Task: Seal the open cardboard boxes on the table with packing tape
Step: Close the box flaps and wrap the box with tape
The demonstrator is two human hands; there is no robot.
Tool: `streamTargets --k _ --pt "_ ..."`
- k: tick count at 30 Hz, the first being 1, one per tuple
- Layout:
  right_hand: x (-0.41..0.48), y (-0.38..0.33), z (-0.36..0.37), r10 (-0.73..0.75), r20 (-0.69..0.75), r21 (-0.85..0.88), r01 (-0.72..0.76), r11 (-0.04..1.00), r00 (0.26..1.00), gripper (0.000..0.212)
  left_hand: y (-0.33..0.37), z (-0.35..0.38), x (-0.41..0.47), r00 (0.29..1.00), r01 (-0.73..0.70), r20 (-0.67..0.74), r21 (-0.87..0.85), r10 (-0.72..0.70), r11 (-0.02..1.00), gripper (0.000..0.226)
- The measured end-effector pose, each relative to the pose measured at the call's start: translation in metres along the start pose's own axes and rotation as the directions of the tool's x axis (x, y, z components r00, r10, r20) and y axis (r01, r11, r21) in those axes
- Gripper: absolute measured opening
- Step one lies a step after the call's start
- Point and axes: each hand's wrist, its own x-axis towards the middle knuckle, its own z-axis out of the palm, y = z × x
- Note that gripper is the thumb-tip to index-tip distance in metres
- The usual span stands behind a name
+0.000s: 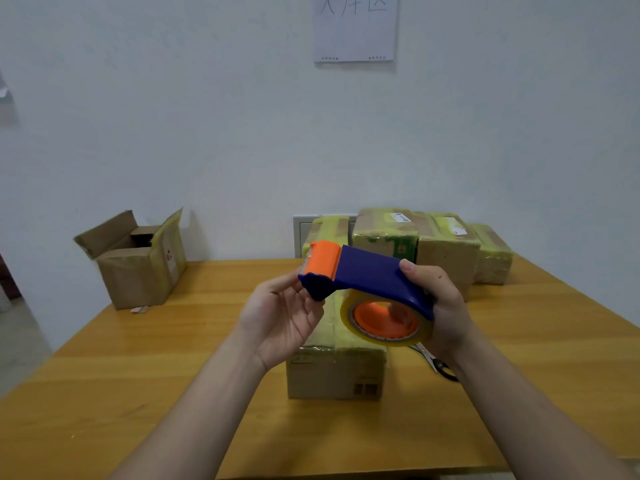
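Observation:
A blue and orange tape dispenser (367,275) with a yellowish tape roll (386,320) is held in the air above a taped cardboard box (336,372) at the table's middle. My right hand (440,306) grips the dispenser's blue handle and roll. My left hand (280,313) is palm up, fingertips touching the dispenser's blue front end below the orange head. An open cardboard box (138,261) with raised flaps stands at the far left of the table.
Several taped boxes (433,244) stand in a row at the table's far right edge against the wall. Scissors (436,363) lie on the wooden table (138,393) right of the middle box, partly hidden by my right forearm. A paper sheet (355,29) hangs on the wall.

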Motion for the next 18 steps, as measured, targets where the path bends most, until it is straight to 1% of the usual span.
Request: streamTargets --k 2,4,5,7,9,10,12,13,16,18 --pt "0.000 0.000 -0.002 0.007 0.004 -0.013 -0.007 1.000 1.000 0.047 0.007 -0.002 -0.002 0.997 0.017 -0.071 0.098 -0.010 0.995 0.034" --pt "0.002 -0.001 -0.002 0.017 0.009 -0.041 -0.017 0.999 1.000 0.046 0.011 0.000 -0.003 0.989 0.036 -0.148 0.252 0.002 0.967 0.037" --pt "0.002 -0.002 -0.001 0.025 0.012 -0.057 -0.024 0.998 1.000 0.048 0.013 0.001 -0.004 0.984 0.036 -0.176 0.340 0.026 0.940 0.035" --pt "0.003 -0.003 0.002 0.044 0.019 -0.087 -0.042 0.995 0.999 0.049 0.015 0.000 -0.005 0.978 0.027 -0.194 0.495 0.080 0.869 0.023" --pt "0.004 -0.003 0.004 0.061 0.028 -0.106 -0.058 0.993 0.998 0.043 0.018 -0.001 -0.006 0.973 0.024 -0.196 0.606 0.120 0.795 0.011" --pt "0.005 -0.003 0.004 0.070 0.029 -0.116 -0.067 0.991 0.997 0.040 0.021 -0.004 -0.006 0.968 0.030 -0.210 0.650 0.141 0.759 0.013" --pt "0.007 -0.002 0.005 0.097 0.019 -0.131 -0.093 0.987 0.995 0.038 0.025 -0.010 -0.005 0.954 0.050 -0.245 0.698 0.173 0.715 0.016" --pt "0.008 -0.002 0.005 0.111 0.014 -0.138 -0.108 0.985 0.994 0.038 0.026 -0.012 -0.004 0.950 0.056 -0.258 0.695 0.176 0.717 0.015" --pt "0.011 -0.003 0.007 0.142 0.011 -0.181 -0.138 0.974 0.990 0.041 0.028 -0.020 0.000 0.938 0.056 -0.297 0.641 0.180 0.766 0.016" --pt "0.012 -0.004 0.008 0.166 0.012 -0.226 -0.159 0.961 0.986 0.042 0.028 -0.022 0.001 0.929 0.069 -0.320 0.642 0.185 0.763 0.018"
